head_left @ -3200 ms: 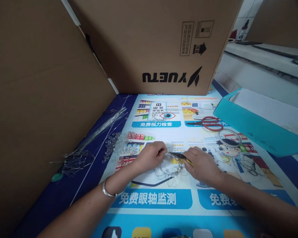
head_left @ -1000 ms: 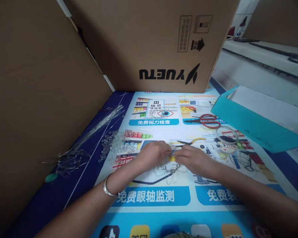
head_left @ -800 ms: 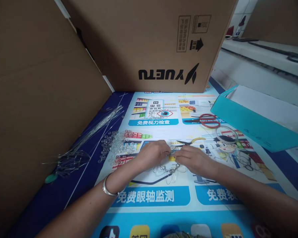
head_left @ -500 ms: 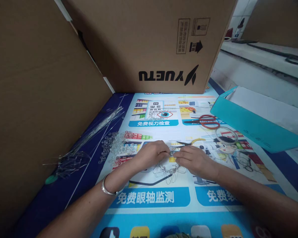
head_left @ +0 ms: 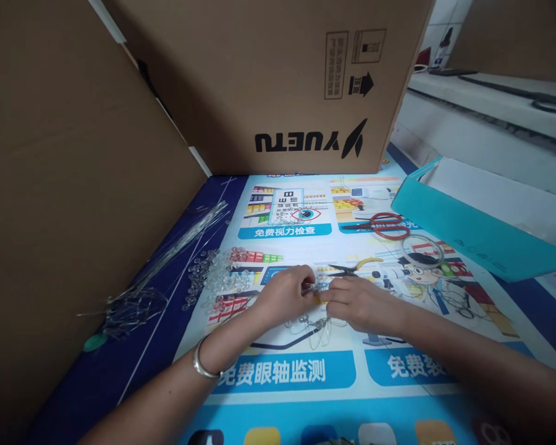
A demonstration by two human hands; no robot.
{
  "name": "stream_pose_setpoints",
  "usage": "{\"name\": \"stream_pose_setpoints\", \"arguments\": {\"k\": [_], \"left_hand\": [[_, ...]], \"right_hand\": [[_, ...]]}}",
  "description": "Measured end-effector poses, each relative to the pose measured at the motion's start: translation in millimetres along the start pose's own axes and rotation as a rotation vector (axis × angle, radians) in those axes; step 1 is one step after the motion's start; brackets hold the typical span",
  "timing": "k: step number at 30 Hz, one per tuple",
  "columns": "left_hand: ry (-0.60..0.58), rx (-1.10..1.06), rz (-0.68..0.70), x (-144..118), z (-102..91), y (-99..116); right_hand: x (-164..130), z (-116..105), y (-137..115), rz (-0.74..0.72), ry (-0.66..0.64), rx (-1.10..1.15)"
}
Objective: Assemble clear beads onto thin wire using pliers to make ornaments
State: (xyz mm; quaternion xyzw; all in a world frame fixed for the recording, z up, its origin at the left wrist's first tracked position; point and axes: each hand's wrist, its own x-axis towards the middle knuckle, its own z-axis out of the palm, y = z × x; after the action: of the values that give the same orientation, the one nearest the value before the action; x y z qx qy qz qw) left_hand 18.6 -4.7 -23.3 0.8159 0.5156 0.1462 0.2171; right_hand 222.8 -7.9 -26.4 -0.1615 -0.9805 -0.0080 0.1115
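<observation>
Currently both your left hand (head_left: 285, 295) and right hand (head_left: 359, 303) pinch closed on the wire piece (head_left: 315, 316) over the mat (head_left: 278, 371); uneven pulling could deform its fine loops.

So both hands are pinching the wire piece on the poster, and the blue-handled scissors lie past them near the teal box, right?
Not quite. The head view shows the scissors have red handles, not blue. The rest stands: the left hand and the right hand meet on the wire piece on the poster, and the scissors lie beyond them near the teal box.
</observation>
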Motion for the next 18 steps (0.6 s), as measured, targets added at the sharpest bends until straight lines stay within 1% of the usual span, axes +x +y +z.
{"name": "stream_pose_setpoints", "arguments": {"k": [3,9,18], "left_hand": [[0.005,0.014,-0.014,-1.7,0.3,0.6],[-0.017,0.002,0.021,-4.3,-1.8,1.6],[0.021,0.073,-0.061,0.3,6.1,5.8]], "right_hand": [[-0.3,-0.7,-1.4,-0.001,-0.017,-0.017],[-2.7,-3.3,-2.6,-0.007,-0.046,-0.022],[-0.3,-3.9,-3.8,-0.002,-0.023,-0.031]]}}
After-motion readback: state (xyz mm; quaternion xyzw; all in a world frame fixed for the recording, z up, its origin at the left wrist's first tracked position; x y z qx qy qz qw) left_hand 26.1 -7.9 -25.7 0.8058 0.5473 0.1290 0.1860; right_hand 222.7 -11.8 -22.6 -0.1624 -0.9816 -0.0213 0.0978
